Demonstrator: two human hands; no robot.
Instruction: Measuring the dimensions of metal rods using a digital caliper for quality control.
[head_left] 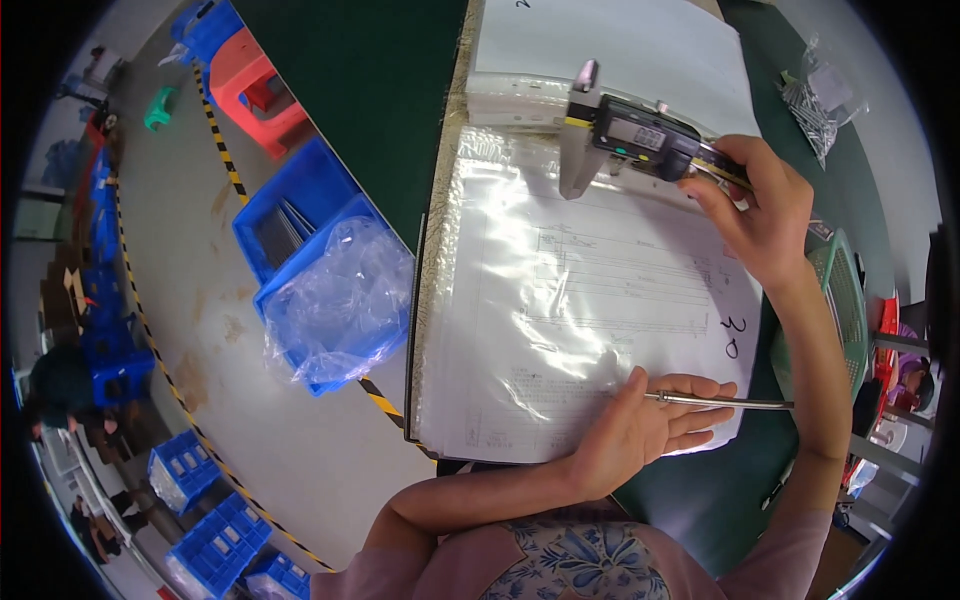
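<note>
Dark green tabletop [350, 90] runs under the work, with a grey floor [225, 330] marked by black-and-yellow tape toward nine o'clock. Clear-sleeved drawing sheets [600, 270] cover the middle of the table.

At two o'clock, the right hand [770, 205] is bent at the wrist, its forearm rising from about five o'clock. Its thumb and fingers are closed around the beam of a digital caliper [635, 140], which lies toward one o'clock with its measuring end pointing to ten o'clock. Whether the caliper touches the sheets cannot be told.

At four o'clock, the left hand [640, 430] is palm up, thumb toward twelve and fingers stretched toward three. A slim metal rod [720, 401] lies across those fingers, which are not curled around it.

Toward ten o'clock, a blue bin [305, 165] holds thin grey strips [292, 222]. Overlapping it at nine, another blue bin [325, 387] holds crumpled clear plastic [345, 290]. A green basket [850, 275] stands at three, partly behind the right forearm; its contents cannot be made out. At two, a clear bag [830, 85] lies with slender metal pieces [812, 118].
</note>
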